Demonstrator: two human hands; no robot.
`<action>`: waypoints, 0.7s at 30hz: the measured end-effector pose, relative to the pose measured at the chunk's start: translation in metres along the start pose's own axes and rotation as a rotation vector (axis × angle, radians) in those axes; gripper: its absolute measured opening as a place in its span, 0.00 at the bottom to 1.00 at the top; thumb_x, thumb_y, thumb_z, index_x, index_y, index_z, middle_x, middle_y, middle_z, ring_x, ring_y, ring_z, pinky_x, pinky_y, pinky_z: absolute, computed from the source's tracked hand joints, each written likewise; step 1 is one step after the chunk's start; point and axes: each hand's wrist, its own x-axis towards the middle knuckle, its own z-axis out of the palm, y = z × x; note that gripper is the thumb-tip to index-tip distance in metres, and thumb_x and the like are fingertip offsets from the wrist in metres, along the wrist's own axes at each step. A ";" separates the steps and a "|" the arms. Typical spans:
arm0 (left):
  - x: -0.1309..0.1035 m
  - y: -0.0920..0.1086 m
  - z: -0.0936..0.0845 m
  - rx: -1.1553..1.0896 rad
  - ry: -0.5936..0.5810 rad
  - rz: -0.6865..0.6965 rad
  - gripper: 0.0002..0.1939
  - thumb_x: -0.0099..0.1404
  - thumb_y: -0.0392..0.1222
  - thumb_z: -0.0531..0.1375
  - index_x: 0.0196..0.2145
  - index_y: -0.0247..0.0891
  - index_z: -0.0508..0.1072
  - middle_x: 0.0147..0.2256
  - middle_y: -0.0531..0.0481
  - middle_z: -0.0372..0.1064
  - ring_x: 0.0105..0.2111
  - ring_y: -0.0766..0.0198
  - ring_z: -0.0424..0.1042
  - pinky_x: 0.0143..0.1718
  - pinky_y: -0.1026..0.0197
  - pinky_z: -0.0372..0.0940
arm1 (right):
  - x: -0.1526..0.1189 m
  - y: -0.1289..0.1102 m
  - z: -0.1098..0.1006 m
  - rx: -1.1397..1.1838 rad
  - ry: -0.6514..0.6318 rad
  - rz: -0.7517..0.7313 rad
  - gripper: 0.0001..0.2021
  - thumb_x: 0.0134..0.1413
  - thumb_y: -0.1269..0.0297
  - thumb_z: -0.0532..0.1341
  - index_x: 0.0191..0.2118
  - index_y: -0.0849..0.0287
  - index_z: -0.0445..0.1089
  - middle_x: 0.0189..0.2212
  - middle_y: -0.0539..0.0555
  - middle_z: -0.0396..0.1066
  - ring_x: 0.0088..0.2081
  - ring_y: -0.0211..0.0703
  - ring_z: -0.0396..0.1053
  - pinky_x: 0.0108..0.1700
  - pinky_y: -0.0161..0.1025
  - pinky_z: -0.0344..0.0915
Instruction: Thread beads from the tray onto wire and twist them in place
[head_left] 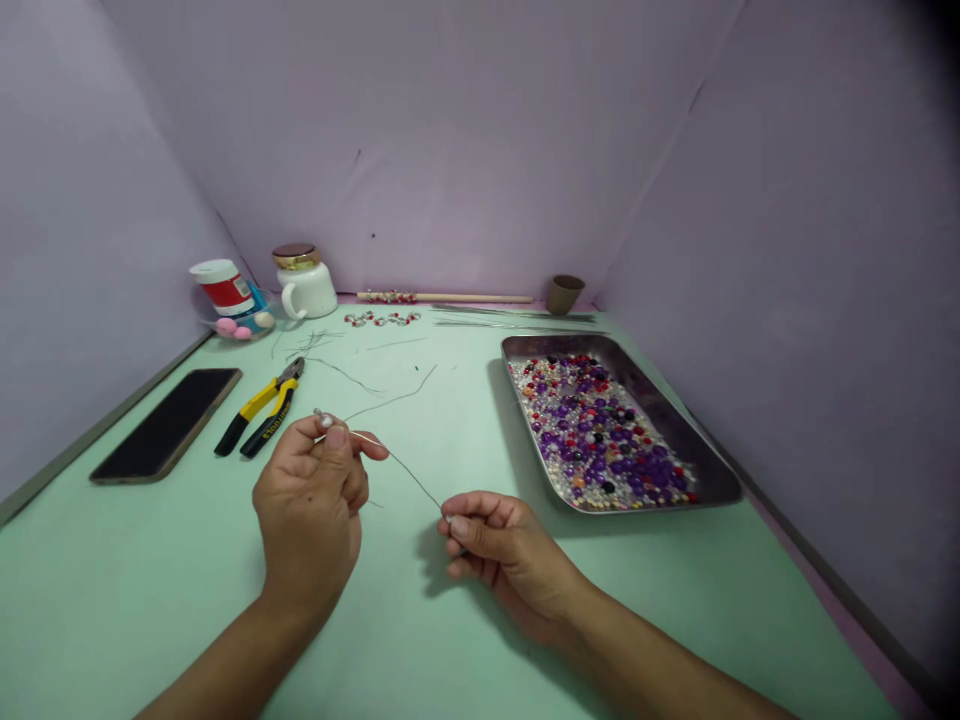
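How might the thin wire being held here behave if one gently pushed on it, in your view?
The wire would probably flex rather than stay rigid, being very thin and slightly bowed along its span. It may keep bends, since similar-looking loose strands lie curved on the table. It likely weighs little, given how slender it looks.

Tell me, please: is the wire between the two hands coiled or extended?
Extended: the wire runs in one nearly straight line from the left hand to the right hand.
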 end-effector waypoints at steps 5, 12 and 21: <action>-0.001 -0.001 0.000 0.009 -0.006 0.004 0.03 0.56 0.35 0.56 0.27 0.40 0.63 0.20 0.54 0.66 0.13 0.75 0.50 0.15 0.66 0.42 | 0.001 0.000 -0.001 0.002 -0.005 0.008 0.11 0.32 0.71 0.69 0.27 0.66 0.71 0.22 0.52 0.72 0.20 0.30 0.66 0.23 0.28 0.67; -0.001 -0.003 -0.001 0.035 -0.012 0.046 0.02 0.57 0.35 0.56 0.28 0.40 0.64 0.20 0.54 0.67 0.13 0.74 0.50 0.15 0.66 0.43 | 0.000 0.001 -0.001 0.001 -0.008 0.007 0.11 0.32 0.71 0.69 0.28 0.66 0.71 0.22 0.52 0.72 0.20 0.30 0.66 0.23 0.28 0.67; 0.000 -0.004 -0.001 0.064 -0.041 0.063 0.03 0.56 0.35 0.56 0.28 0.39 0.63 0.21 0.54 0.67 0.13 0.76 0.50 0.15 0.67 0.45 | 0.000 0.000 0.000 0.002 -0.034 -0.010 0.10 0.34 0.70 0.68 0.28 0.66 0.71 0.23 0.52 0.71 0.22 0.31 0.67 0.25 0.30 0.68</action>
